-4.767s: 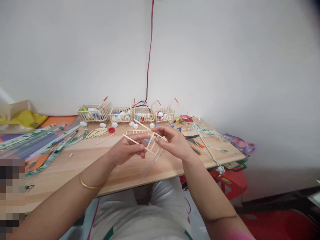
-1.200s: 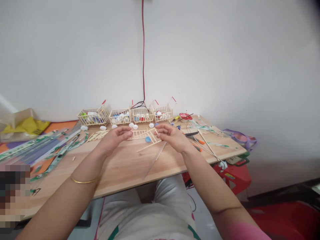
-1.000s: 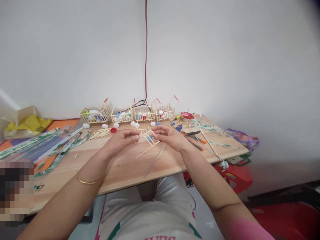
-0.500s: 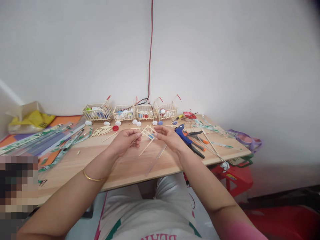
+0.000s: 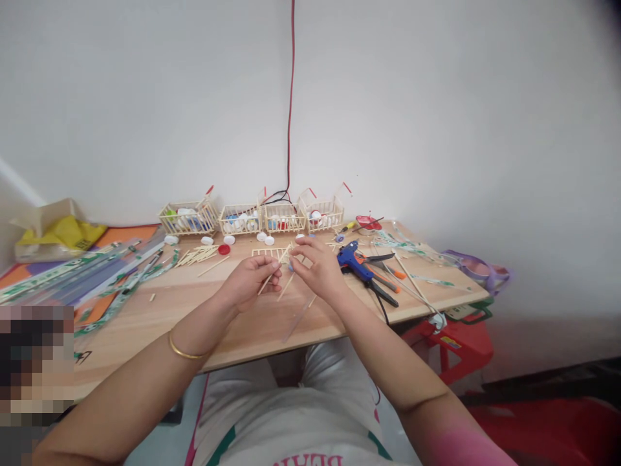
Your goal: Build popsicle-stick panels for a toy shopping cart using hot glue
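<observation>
Frame is being pinched by fingers of left hand; right hand is being held beside it, fingers apart, contact unclear.

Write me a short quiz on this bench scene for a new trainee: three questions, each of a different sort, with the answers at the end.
1. Count: how many little carts stand in the row by the wall?
2. True or false: the glue gun lies on the table, to the right of the right hand.
3. Fill the gap: the left hand pinches a thin, pale ____.

Key:
1. Four
2. True
3. Stick
</observation>
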Demonstrator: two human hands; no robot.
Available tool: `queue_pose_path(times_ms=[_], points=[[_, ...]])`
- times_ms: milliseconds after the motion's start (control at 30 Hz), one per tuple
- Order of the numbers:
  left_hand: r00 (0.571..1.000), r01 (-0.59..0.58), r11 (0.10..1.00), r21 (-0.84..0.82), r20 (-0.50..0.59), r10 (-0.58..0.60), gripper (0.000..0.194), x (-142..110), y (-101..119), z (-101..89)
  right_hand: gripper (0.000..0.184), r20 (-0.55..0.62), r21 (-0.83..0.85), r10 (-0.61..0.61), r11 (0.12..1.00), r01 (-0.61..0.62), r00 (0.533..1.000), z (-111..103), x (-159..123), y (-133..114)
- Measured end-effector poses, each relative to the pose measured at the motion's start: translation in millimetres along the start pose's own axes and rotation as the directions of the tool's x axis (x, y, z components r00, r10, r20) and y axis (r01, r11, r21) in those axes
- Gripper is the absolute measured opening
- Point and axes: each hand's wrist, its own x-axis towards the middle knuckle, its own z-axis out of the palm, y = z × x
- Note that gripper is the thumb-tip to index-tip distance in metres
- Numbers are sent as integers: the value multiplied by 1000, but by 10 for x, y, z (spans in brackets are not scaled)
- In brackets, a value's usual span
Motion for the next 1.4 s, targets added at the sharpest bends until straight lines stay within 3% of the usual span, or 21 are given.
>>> queue_pose_path(times_ms=[300,567,867,1000,1067,1167,1233,1333,1400], points=[[1000,-13,1000,1,25,13,29,4,-21,4,11,26,-27,-36,999,37,999,-8,14,-22],[1000,6,1000,-15,24,-6,29,0,-26,17,12,82,-23,9,1000,-7,997,-6,10,-61],[999,9,1000,-15,33,-9,27,7,-31,3,15,71,-82,-4,997,10,997,-9,6,-58],[999,18,1000,-11,32,-18,26,-2,-15,-1,13,45,-25,16,1000,-15,999,-13,-16,-28],[999,12,999,-29,34,-11,25,-1,-6,-9,14,0,60,93,994,-92,996,-41,-29,-2],[999,-2,996,-88,46,6,22,5,13,-24,25,-32,297,324,906,-301,945,-111,-64,57],[999,6,992,-128,45,0,20,7,27,-29,31,59,489,471,755,-437,880,-159,-104,94],[999,30,983,-184,39,-23,19,8,33,-21,32,276,619,527,542,-568,804,-199,-174,111],[999,39,978,-203,39,-32,18,10,20,-12,28,347,623,505,506,-597,790,-198,-207,97]])
